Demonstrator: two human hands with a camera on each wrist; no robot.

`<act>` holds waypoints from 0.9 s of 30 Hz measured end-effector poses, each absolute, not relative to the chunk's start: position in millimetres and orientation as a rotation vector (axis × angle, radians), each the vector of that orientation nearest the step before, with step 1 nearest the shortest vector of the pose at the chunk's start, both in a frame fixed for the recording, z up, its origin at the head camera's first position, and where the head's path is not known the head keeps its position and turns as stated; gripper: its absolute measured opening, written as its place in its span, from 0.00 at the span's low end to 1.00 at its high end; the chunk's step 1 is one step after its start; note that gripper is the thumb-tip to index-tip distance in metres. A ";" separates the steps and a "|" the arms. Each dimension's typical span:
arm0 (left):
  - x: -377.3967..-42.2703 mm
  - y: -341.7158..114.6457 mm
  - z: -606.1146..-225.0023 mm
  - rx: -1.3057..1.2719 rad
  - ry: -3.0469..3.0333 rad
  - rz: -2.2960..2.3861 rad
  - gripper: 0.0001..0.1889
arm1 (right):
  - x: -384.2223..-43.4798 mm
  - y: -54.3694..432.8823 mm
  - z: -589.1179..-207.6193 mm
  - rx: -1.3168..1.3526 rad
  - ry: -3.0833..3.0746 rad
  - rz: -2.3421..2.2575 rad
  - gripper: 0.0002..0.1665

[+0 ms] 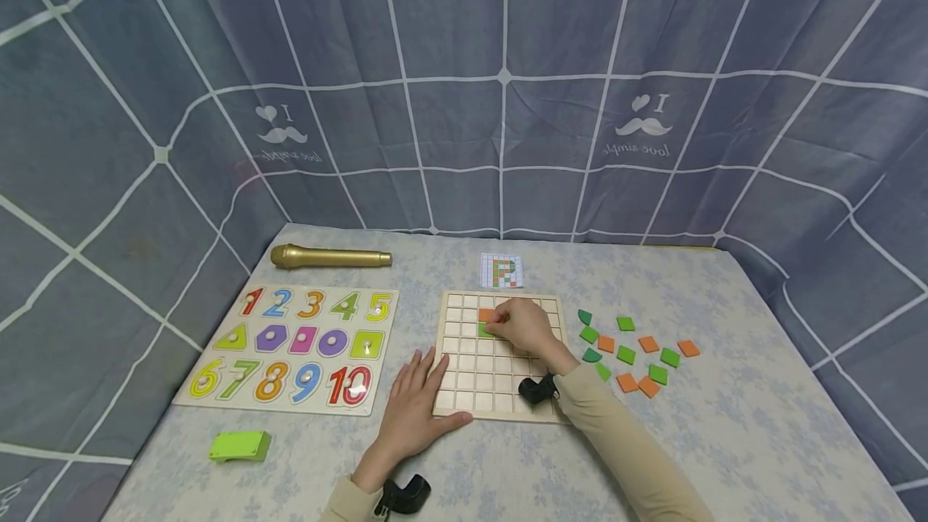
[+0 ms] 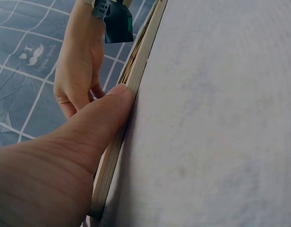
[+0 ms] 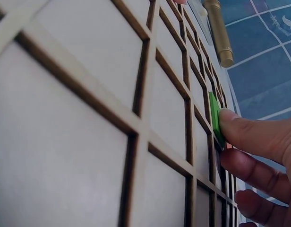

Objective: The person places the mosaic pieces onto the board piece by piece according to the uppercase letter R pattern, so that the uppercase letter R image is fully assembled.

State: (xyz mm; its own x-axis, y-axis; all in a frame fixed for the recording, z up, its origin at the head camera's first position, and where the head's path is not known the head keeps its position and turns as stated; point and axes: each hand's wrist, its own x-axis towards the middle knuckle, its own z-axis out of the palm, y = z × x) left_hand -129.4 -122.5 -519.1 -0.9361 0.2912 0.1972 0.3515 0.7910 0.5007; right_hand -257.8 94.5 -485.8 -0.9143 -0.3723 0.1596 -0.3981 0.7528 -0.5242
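Note:
A wooden grid board (image 1: 464,381) lies on the table in front of the person. The right hand (image 1: 524,322) is over its upper part and pinches a green square tile (image 3: 215,116), its thumb against the tile's face. That tile sits tilted at a grid cell, just below an orange square tile (image 1: 485,315) lying in the board. At the board's lower left, the left hand (image 1: 415,409) lies with fingers spread and steadies the frame. The left wrist view shows its thumb (image 2: 112,104) on the board's front edge.
Several loose green and orange tiles (image 1: 626,354) lie right of the board. Behind it is a pattern card (image 1: 502,271). To the left are a number-and-shape puzzle (image 1: 290,345), a gold microphone (image 1: 333,257) and a green block (image 1: 240,446). A grey-blue curtain (image 1: 464,127) surrounds the table.

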 end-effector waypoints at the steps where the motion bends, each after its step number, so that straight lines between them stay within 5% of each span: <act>1: -129.5 -122.5 -519.2 -0.517 -2.869 -0.832 0.48 | -258.1 94.5 -485.9 0.632 -2.903 0.876 0.08; 27: -128.7 -121.8 -516.1 -0.505 -2.875 -0.857 0.49 | -242.0 120.5 -486.4 0.639 -2.814 1.095 0.11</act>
